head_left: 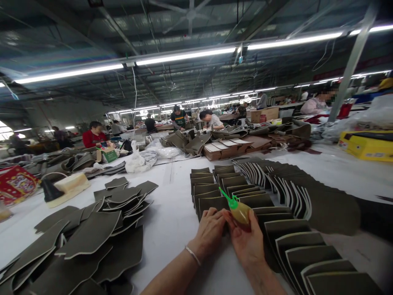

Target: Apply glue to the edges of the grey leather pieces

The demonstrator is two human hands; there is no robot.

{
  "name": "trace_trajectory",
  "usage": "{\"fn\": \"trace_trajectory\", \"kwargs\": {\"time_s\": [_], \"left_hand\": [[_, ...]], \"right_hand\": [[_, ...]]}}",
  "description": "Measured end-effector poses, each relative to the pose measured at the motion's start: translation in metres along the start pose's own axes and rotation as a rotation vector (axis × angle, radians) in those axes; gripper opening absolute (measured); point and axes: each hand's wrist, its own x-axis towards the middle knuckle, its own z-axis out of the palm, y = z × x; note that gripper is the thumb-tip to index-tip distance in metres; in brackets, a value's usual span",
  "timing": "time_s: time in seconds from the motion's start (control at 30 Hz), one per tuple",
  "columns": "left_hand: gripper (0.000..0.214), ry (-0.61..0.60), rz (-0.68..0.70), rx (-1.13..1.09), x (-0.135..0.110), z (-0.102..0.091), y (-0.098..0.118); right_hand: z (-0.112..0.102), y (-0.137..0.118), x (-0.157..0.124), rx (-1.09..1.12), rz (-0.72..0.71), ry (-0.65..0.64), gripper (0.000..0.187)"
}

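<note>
A squeeze bottle (240, 213) with a green nozzle and amber contents lies in my right hand (249, 241), its tip pointing up and to the left. My right fingers are wrapped round it. Beside it, my left hand (211, 227) has its fingers bent and drawn together at the near end of a row of overlapping dark pieces (211, 203). The fingertips of both hands nearly meet; what lies under my left fingers is hidden. Another row of light-edged dark panels (294, 227) runs down to the right of my hands, some with a yellowish line along the edge.
Loose dark cut pieces (92, 233) are heaped at left on the white table (172, 188). A fanned row of pieces (276, 176) curves at right. Behind are brown stacks (224, 151), a yellow box (368, 145) and a red box (16, 184). Several people sit or stand farther off.
</note>
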Motion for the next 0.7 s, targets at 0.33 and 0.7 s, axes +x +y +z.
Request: {"fn": "trace_trajectory", "kwargs": {"time_s": [0.33, 0.7], "left_hand": [[0.047, 0.072, -0.165, 0.027, 0.001, 0.013, 0.003], [0.046, 0.062, -0.245, -0.013, -0.001, 0.024, 0.013]], "right_hand": [[-0.004, 0.0, 0.001, -0.012, 0.022, 0.003, 0.033], [-0.004, 0.001, 0.001, -0.015, 0.008, 0.001, 0.035]]}}
